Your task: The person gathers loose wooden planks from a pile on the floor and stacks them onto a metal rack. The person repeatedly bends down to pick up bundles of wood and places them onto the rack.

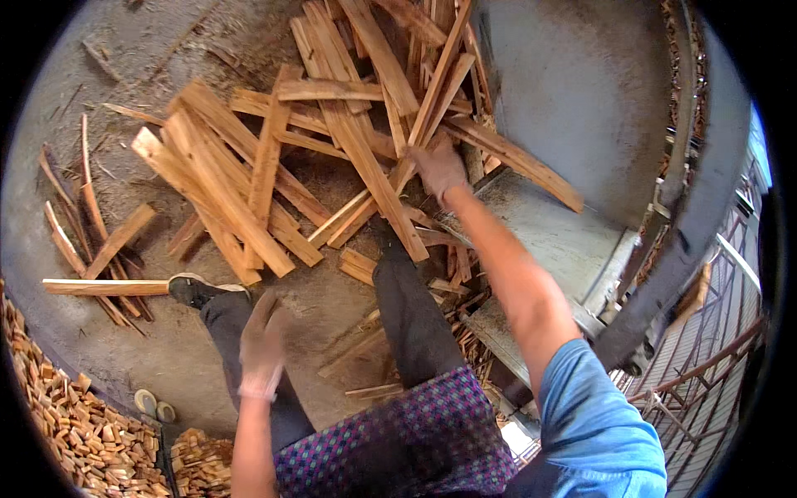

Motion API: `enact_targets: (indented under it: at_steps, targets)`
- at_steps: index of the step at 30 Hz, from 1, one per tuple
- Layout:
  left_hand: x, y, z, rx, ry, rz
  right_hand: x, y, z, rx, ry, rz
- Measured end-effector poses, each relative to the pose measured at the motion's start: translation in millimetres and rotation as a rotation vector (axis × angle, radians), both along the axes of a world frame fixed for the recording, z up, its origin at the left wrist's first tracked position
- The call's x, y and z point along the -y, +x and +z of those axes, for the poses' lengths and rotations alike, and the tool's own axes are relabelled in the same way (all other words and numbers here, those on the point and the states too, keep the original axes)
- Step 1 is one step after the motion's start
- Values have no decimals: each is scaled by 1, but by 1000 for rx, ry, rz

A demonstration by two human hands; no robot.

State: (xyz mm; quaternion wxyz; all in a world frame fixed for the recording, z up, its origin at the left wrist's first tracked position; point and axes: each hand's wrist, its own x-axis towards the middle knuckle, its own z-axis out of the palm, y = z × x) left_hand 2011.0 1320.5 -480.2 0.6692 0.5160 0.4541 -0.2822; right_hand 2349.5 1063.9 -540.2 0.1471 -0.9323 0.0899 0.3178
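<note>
My right hand (439, 170), in a pale work glove, is stretched forward to the right side of a loose heap of sawn wooden planks. Its fingers close at the lower end of a narrow wooden plank (448, 70) that slants up and away. Another plank (519, 164) lies just beyond that hand, jutting right over a grey metal surface. My left hand (262, 349), also gloved and a little blurred, hangs over my left leg. Its fingers point forward, apart from the wood, holding nothing. Nearest to it is a stack of planks (224, 187).
Bark strips (87, 199) and a short board (104, 287) lie at the left by my shoe. A grey metal machine table (573, 75) stands at the right, beside a dark curved rim (681, 241). Small cut wood blocks (91, 423) are piled at the lower left, near a pair of shoes (155, 406).
</note>
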Motion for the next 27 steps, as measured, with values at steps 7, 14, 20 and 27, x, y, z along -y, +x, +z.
enact_targets:
  at_steps: [7,14,20,27]
  targets:
    - [163,205,-160,298,-16,-94,9,40,-81,162,-414,82]
    - [282,196,-280,-197,153,-112,-19,26,-114,562,-105,406]
    - [245,216,-242,8,136,284,-5,64,-159,533,-376,517]
    - [134,212,-215,-70,196,481,-4,69,-119,517,-348,555]
